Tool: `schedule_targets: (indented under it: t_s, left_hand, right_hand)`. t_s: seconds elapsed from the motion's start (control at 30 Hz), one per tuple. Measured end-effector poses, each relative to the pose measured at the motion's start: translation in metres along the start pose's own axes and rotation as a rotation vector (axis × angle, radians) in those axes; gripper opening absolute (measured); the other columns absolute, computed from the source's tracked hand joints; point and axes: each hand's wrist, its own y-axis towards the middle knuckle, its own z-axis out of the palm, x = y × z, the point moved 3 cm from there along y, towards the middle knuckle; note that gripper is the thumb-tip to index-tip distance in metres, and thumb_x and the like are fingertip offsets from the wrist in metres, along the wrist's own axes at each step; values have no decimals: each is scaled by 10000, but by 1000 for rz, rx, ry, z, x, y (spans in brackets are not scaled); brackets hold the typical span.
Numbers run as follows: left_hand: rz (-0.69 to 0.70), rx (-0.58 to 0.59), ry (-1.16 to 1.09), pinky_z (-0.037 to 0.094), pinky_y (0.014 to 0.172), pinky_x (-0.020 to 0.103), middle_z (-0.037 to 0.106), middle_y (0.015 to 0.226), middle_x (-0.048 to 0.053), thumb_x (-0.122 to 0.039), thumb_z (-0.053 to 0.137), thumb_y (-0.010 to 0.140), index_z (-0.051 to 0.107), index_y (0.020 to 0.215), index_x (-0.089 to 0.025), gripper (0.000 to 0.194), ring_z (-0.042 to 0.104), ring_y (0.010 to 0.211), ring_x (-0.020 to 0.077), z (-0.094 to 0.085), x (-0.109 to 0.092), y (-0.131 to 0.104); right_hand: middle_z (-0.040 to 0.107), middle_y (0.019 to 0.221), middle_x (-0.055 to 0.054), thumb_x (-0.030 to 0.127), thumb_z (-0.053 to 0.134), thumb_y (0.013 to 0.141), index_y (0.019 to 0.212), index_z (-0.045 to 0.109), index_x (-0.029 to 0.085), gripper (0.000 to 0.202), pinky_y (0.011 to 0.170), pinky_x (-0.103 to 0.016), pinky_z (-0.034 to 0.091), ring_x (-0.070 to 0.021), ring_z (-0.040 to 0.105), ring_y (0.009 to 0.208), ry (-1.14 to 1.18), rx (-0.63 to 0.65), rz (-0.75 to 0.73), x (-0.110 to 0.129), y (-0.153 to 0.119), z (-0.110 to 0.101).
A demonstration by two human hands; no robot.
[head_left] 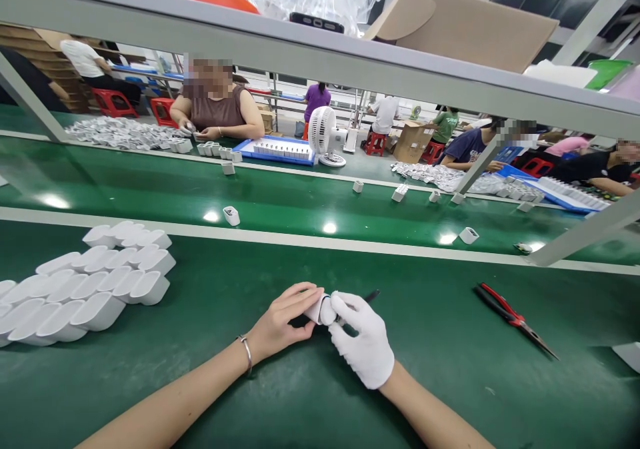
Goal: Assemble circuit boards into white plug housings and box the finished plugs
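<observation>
Over the middle of the table [440,316], the left hand [285,319], bare but for a bracelet [245,354], grips a white case [315,310]; the gloved right hand [363,339] pinches its end. Behind the glove shows a dark tip [373,296], mostly hidden. Rows of cases [85,286] stand toward the table's left side; pliers [515,319] lie toward its right. Beyond the far edge, loose cases [231,216] dot a green strip [280,209], with seated co-workers [220,109] and a fan [323,129] farther back.

The part [314,310] is white, the table [430,329] green.
</observation>
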Motion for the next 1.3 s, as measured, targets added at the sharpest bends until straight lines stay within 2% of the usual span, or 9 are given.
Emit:
schedule_targets:
  t_s: [0.2, 0.4, 0.5, 0.63, 0.7, 0.87, 0.93, 1.1, 1.3]
  left_hand:
    - [-15, 12, 22, 517, 899, 434, 631, 1141, 97, -50, 567, 736, 437, 1321, -189, 614, 551, 1092, 246, 1, 1, -1]
    - [-49, -26, -14, 485, 953, 424, 613, 1173, 90, -70, 595, 711, 438, 1317, -195, 638, 569, 1082, 239, 0, -5, -1]
    - [-58, 7, -93, 477, 961, 401, 590, 1200, 88, -62, 599, 701, 421, 1330, -205, 669, 558, 1095, 236, 2, -10, -2]
    - [-175, 172, -198, 447, 986, 381, 532, 1263, 96, -110, 633, 732, 397, 1346, -219, 667, 516, 1143, 238, 7, -12, -2]
    - [-254, 216, -235, 454, 969, 355, 529, 1255, 95, -167, 657, 753, 436, 1317, -226, 609, 524, 1126, 228, 7, -11, -1]
    - [-462, 263, -249, 418, 992, 348, 546, 1233, 74, -153, 640, 740, 522, 1228, -222, 507, 521, 1123, 221, 6, 1, 0]
    - [-523, 322, -243, 380, 1026, 368, 548, 1250, 61, -110, 614, 719, 530, 1219, -221, 519, 470, 1186, 229, 9, 8, -2]
    - [-583, 406, -188, 357, 1026, 411, 595, 1208, 43, -161, 655, 698, 593, 1140, -220, 451, 398, 1226, 254, 12, 23, -7]
    - [-476, 440, -158, 374, 986, 401, 646, 1118, 31, -138, 638, 697, 607, 1137, -256, 457, 510, 1112, 237, 12, 19, -5]
  right_hand:
    - [600, 1117, -67, 89, 485, 771, 1115, 609, 265, 406, 827, -298, 527, -182, 607, 958, -113, 117, 89, 1, -2, 7]
    - [562, 1177, -120, 371, 640, 742, 1436, 184, 226, 842, 914, -417, 463, -217, 571, 1018, 380, 231, 619, -13, 0, -1]
    - [567, 1194, -120, 474, 701, 677, 1383, 323, 188, 851, 926, -402, 449, -229, 557, 1058, 736, 284, 783, -16, -5, 11]
    - [632, 1092, -84, 483, 733, 636, 1295, 452, 172, 781, 882, -399, 479, -237, 593, 990, 751, 213, 884, -15, -11, 23]
    - [650, 1048, -77, 472, 680, 694, 1303, 453, 187, 710, 839, -400, 501, -232, 612, 936, 569, 278, 805, -13, -7, 17]
    - [552, 1232, -78, 319, 604, 756, 1115, 627, 274, 363, 949, -484, 369, -290, 459, 1150, -356, 536, 282, -32, 16, -30]
    - [575, 1190, -59, 269, 621, 729, 967, 689, 288, 248, 909, -472, 381, -293, 476, 1112, -556, 631, 255, -51, 19, -42]
    - [656, 912, -15, 228, 516, 832, 902, 681, 262, 183, 750, -289, 435, -167, 581, 836, -435, 651, 292, -68, 16, -39]
    - [634, 779, 1, 179, 454, 871, 956, 649, 299, 244, 649, -266, 336, -139, 518, 676, -573, 649, 26, -24, 21, -24]
